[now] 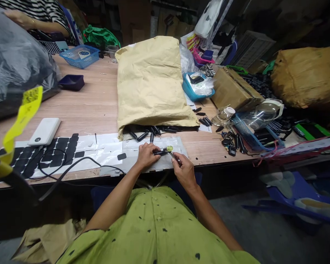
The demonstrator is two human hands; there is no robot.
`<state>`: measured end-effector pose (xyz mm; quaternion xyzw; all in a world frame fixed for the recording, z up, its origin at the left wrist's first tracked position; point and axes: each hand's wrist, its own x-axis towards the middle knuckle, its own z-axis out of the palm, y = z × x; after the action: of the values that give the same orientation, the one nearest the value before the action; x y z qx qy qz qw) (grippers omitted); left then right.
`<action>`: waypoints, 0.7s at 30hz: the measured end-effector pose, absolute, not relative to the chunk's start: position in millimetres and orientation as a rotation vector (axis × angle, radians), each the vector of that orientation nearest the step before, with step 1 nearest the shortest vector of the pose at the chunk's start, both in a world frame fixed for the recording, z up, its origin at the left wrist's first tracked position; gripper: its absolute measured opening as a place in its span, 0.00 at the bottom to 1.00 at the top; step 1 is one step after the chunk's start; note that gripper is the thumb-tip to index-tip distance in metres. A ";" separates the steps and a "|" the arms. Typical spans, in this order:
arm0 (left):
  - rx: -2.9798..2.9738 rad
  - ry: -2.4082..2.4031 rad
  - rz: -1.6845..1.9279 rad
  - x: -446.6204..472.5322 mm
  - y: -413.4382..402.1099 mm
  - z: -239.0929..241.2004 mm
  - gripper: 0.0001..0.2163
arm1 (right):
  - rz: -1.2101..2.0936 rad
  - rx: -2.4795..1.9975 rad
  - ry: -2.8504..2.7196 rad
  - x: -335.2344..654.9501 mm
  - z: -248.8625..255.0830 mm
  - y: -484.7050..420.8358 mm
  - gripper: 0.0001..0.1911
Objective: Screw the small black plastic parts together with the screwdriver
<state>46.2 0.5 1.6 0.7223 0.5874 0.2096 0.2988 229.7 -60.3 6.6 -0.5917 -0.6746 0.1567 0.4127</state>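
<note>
In the head view, nearest to us, one yellow tag (31, 101) hangs on one black cable (19, 183), to the left of the big paper sack (151, 80), our landmark. One green shirt (156, 227) fills the foreground on the near side of the sack.

Two hands of ours meet just before the sack's mouth, over one white board (178, 146). Our left hand (147, 156) has its fingers closed on one slim black piece (160, 152); our right hand (185, 170) pinches one slim tool (173, 156), thumb and fingers tight around it. Between them sits one yellow-green round tip (169, 148); we cannot tell which of the two it belongs to.

At least five black handles (143, 136) lie at the sack's mouth. Left of the sack we count one white power bank (45, 131), one dark tray (71, 82), one light-blue basket (82, 63) and one large grey plastic bag (16, 58), with one co-worker's hand (19, 18) on it.

Right of the sack we count one teal basin (189, 91), one cardboard box (231, 90) and two clear vessels, a smaller jar (222, 115) and a larger jug (268, 112).
</note>
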 end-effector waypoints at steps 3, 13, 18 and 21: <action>1.913 1.558 0.555 46.8 0.9 2.0 0.10 | 0.356 -1.484 -1.717 228.3 1.9 -63.0 0.13; 1.936 1.561 0.572 47.1 1.5 -3.3 0.10 | 0.330 -1.435 -1.786 221.5 2.3 -63.1 0.14; 1.940 1.539 0.562 46.5 0.9 -2.4 0.09 | 0.350 -1.439 -1.882 218.2 -1.1 -62.1 0.14; 1.949 1.529 0.569 46.6 -0.2 -2.5 0.09 | 0.291 -1.481 -1.853 226.0 -2.1 -56.7 0.14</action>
<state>46.6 -0.2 -2.5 0.7326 0.5748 0.2138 0.2953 226.0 -56.7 -2.1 -0.5766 -0.7212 0.1133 0.3669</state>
